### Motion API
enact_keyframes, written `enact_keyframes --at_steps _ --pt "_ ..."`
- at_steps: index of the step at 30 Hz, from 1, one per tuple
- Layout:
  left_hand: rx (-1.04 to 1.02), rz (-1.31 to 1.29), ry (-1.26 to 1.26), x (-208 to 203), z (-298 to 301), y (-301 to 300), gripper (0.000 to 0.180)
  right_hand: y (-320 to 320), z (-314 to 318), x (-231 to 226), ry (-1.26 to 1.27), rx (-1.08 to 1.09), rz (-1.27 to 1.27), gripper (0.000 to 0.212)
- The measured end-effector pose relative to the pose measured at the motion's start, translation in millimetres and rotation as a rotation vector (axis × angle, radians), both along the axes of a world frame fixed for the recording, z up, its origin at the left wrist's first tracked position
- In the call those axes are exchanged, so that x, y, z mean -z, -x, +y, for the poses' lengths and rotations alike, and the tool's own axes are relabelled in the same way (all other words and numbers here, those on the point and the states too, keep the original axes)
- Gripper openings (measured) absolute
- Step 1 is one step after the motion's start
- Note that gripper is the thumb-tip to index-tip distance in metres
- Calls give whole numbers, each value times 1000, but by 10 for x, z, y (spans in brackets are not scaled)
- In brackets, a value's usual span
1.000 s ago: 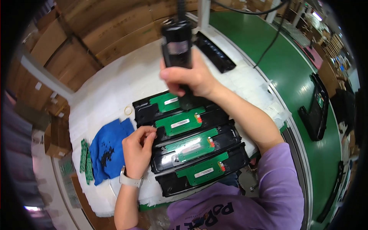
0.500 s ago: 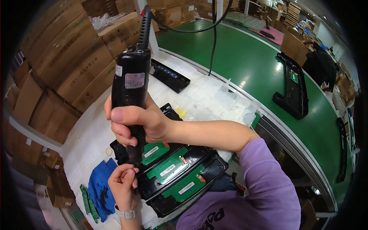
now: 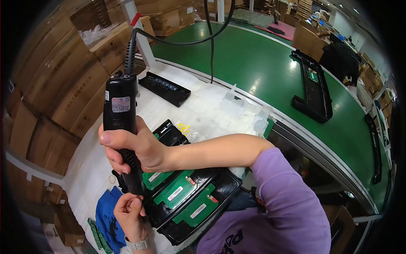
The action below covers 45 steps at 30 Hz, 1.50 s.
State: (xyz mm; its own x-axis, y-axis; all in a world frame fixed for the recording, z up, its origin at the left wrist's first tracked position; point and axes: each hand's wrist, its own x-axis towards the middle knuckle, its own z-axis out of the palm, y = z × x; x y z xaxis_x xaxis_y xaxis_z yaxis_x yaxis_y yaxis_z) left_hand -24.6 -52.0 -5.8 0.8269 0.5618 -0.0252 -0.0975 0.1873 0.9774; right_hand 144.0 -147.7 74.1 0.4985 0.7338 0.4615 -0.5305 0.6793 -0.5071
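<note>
A black electric screwdriver (image 3: 120, 95) stands nearly upright, with my right hand (image 3: 146, 146) wrapped round its lower body. Its tip points down beside the left end of the black plastic housings (image 3: 167, 228). My left hand (image 3: 130, 213) pinches thumb and fingertips together right at that tip; whatever lies between them is too small or hidden to make out. Green circuit boards (image 3: 196, 210) with white labels sit in the housings, side by side under my right forearm. Part of the farther housings is hidden behind that arm.
Left of my left hand lie a blue cloth (image 3: 108, 211) and green strips (image 3: 99, 237). Small yellow bits (image 3: 183, 128) and a black panel (image 3: 165, 89) are farther back. Beyond runs a green conveyor (image 3: 253, 67) carrying a black frame (image 3: 323, 97). Cartons (image 3: 63, 72) are stacked left; the cable (image 3: 182, 43) hangs overhead.
The whole view has shifted, so the scene appears farther left and the hands slightly lower. Both hands and the screwdriver keep about the same place against the housings.
</note>
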Motion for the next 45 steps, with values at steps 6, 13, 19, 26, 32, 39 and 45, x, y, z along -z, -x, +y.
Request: enact_keyframes --at_steps 6,13,19,26,32,39,45 --pt "27 -7 -30 8 -8 -13 14 2 -43 -8 2 2 -22 20" --pt "53 -79 15 47 -5 35 20 33 -32 -22 20 -27 17 20" --pt "-35 20 -126 -52 -51 -51 22 -131 8 -55 155 -47 29 20" --pt "-188 -180 131 46 163 -20 28 -273 -8 -84 360 116 -571 26" --pt "-266 -231 161 10 231 -15 17 -302 110 65 397 123 -626 26" --pt "80 -281 480 180 461 60 13 -339 157 108 415 120 -624 25" --pt "-136 -62 431 17 229 -79 17 -392 123 178 375 -1 -647 21"
